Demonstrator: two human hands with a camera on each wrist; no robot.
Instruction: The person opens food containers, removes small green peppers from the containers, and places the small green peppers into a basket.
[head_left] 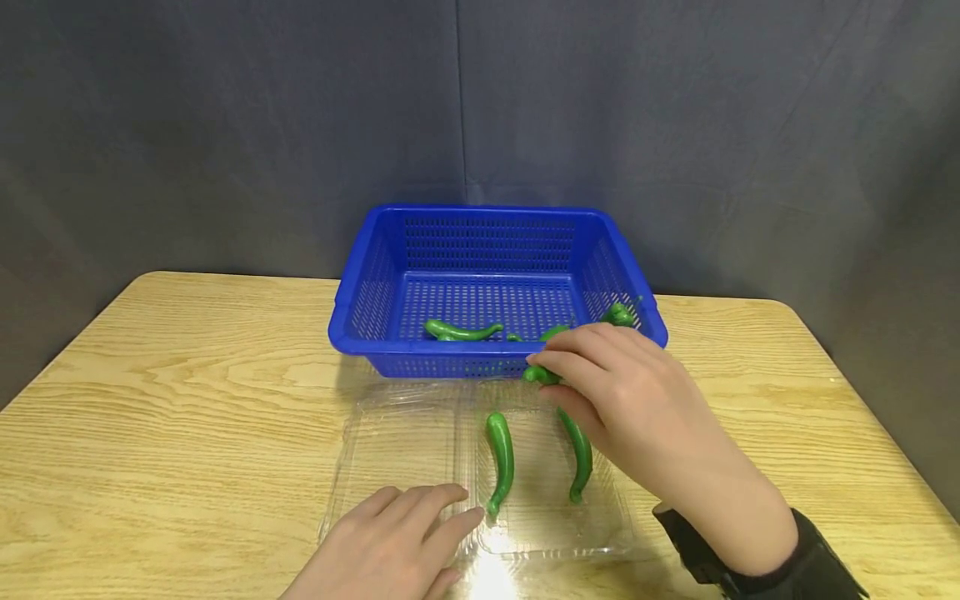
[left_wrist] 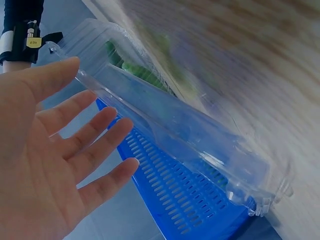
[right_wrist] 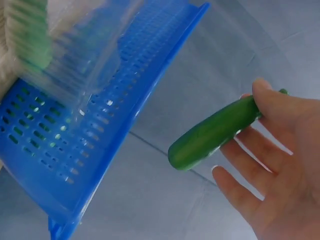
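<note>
The right hand (head_left: pixel 615 392) pinches a green pepper (right_wrist: pixel 212 132) above the clear tray (head_left: pixel 405 442), while the left hand (head_left: pixel 390 542), fingers flat, seemingly steadies the tray's edge.

We see a smooth green pepper (right_wrist: pixel 212 132) pinched in the right hand (head_left: pixel 637 400), held over the far edge of a clear plastic tray (head_left: pixel 405 442). The left hand (head_left: pixel 390 542) rests flat on the tray's near edge, fingers straight.
</note>
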